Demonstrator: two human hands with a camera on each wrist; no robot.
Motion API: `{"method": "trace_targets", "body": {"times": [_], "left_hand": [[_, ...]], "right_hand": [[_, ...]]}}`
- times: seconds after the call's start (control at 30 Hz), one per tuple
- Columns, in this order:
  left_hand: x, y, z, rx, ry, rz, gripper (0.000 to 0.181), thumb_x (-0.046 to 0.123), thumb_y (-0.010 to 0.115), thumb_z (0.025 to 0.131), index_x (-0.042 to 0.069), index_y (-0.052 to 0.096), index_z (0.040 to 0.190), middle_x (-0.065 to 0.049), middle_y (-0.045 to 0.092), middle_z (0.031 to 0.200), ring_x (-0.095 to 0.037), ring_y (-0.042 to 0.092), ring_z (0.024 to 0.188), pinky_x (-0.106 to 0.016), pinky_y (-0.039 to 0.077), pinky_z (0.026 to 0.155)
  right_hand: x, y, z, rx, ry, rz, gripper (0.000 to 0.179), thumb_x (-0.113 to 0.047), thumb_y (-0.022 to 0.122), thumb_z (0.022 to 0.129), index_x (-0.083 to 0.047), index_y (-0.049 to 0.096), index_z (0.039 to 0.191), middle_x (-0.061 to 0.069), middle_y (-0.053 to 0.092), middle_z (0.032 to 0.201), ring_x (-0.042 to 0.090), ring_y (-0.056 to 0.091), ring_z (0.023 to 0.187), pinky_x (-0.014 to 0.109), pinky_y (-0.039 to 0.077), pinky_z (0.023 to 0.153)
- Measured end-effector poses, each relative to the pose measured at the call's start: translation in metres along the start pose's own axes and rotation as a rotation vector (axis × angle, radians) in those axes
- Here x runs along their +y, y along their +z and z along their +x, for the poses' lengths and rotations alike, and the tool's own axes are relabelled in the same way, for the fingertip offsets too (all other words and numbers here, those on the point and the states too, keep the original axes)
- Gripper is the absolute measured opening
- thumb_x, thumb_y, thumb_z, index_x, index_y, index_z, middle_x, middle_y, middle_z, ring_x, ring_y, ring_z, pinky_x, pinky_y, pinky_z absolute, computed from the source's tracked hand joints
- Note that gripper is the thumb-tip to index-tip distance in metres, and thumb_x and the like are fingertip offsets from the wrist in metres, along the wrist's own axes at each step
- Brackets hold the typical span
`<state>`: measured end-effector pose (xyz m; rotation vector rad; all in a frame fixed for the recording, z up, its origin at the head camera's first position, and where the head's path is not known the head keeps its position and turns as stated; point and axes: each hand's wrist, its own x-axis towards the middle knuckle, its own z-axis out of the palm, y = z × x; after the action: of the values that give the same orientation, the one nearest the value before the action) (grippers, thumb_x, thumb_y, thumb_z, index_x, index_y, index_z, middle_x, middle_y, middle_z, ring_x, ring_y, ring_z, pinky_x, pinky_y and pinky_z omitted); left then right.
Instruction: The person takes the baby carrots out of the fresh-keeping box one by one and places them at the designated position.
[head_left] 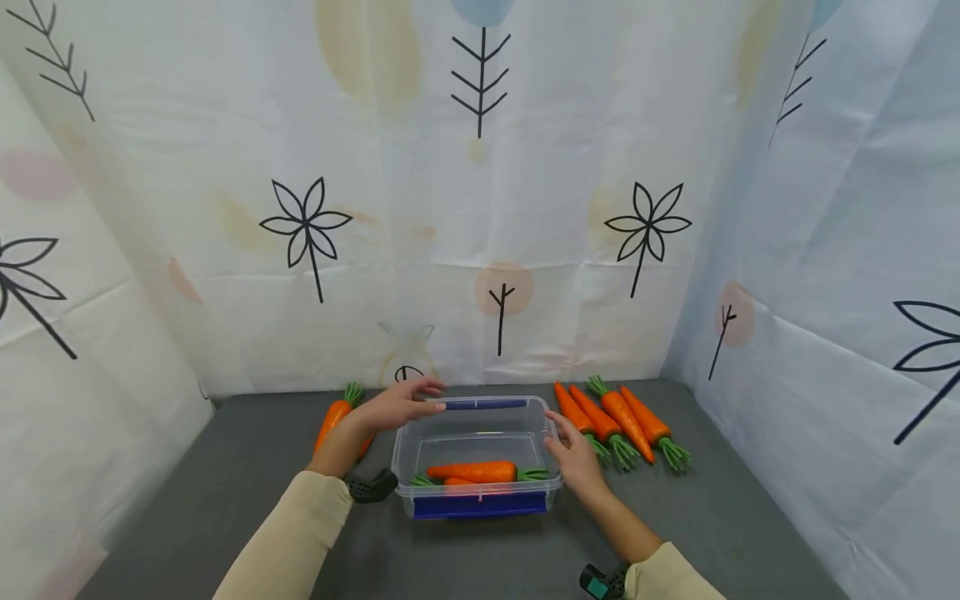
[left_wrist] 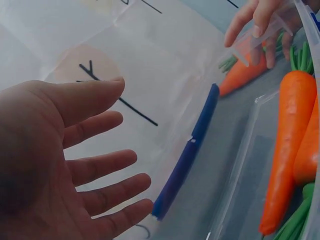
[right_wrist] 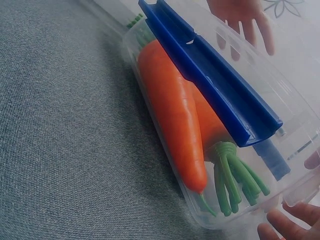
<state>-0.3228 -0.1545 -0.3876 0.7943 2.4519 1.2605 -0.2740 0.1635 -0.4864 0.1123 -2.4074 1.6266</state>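
Note:
A clear plastic box (head_left: 408, 504) with blue latches stands on the table. Two orange carrots with green tops, an upper carrot (head_left: 487, 472) and a lower carrot (right_wrist: 167, 112), lie along its near side. Over the back left corner of the box is my left hand (head_left: 401, 406); its spread fingers hold nothing in the left wrist view (left_wrist: 107, 170). Beside the right wall is my right hand (head_left: 576, 458), fingers loosely extended at the rim. I cannot tell whether they touch it. In the right wrist view, only some fingertips (right_wrist: 287, 225) show at the lower right.
Several carrots (head_left: 618, 412) lie on the dark grey table (head_left: 712, 517) to the right of the box. At the left, partly behind my left arm, are more carrots (head_left: 332, 421). A patterned white cloth (head_left: 555, 208) surrounds the table's back and sides.

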Motion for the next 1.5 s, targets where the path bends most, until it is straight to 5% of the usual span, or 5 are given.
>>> {"method": "trace_targets", "body": {"times": [0.23,0.43,0.9,1.23,1.5], "left_hand": [[-0.001,0.023,0.016,-0.038,-0.085,-0.06,0.046,0.03,0.062,0.096,0.009,0.053,0.136,-0.015,0.054,0.133,-0.03,0.053,0.117,-0.052,0.043,0.096],[-0.005,0.039,0.027,-0.153,-0.167,-0.097,0.043,0.029,0.063,0.095,0.011,0.055,0.133,-0.009,0.058,0.128,-0.037,0.052,0.119,-0.057,0.04,0.097],[-0.009,0.06,0.031,-0.343,-0.367,0.006,0.035,0.031,0.066,0.092,0.016,0.063,0.124,-0.009,0.055,0.126,-0.035,0.054,0.111,-0.057,0.045,0.09],[0.0,0.066,0.035,-0.305,-0.22,0.22,0.028,0.022,0.069,0.091,0.013,0.067,0.117,-0.003,0.059,0.112,-0.022,0.052,0.099,-0.043,0.044,0.091],[0.004,0.068,0.033,-0.26,-0.183,0.179,0.027,0.013,0.063,0.095,0.006,0.061,0.121,-0.005,0.059,0.089,-0.023,0.057,0.072,-0.035,0.05,0.065]], "right_hand": [[0.001,0.001,0.001,0.0,-0.002,0.007,0.042,-0.005,0.058,0.096,-0.01,0.054,0.137,0.02,0.062,0.111,0.032,0.063,0.096,0.049,0.051,0.083],[0.0,0.001,0.002,0.008,-0.007,0.0,0.042,-0.005,0.058,0.095,-0.01,0.055,0.137,0.022,0.063,0.112,0.031,0.063,0.093,0.049,0.05,0.083],[0.0,0.001,0.003,0.004,-0.015,0.001,0.042,-0.004,0.059,0.095,-0.01,0.055,0.137,0.023,0.062,0.113,0.031,0.062,0.093,0.05,0.05,0.083],[0.0,0.001,0.002,0.003,-0.01,0.012,0.043,-0.004,0.058,0.095,-0.009,0.054,0.137,0.023,0.061,0.114,0.032,0.061,0.095,0.047,0.05,0.081],[0.002,0.0,0.001,0.009,-0.008,-0.006,0.043,-0.004,0.058,0.095,-0.009,0.054,0.137,0.022,0.062,0.112,0.031,0.062,0.093,0.047,0.05,0.08]]}}
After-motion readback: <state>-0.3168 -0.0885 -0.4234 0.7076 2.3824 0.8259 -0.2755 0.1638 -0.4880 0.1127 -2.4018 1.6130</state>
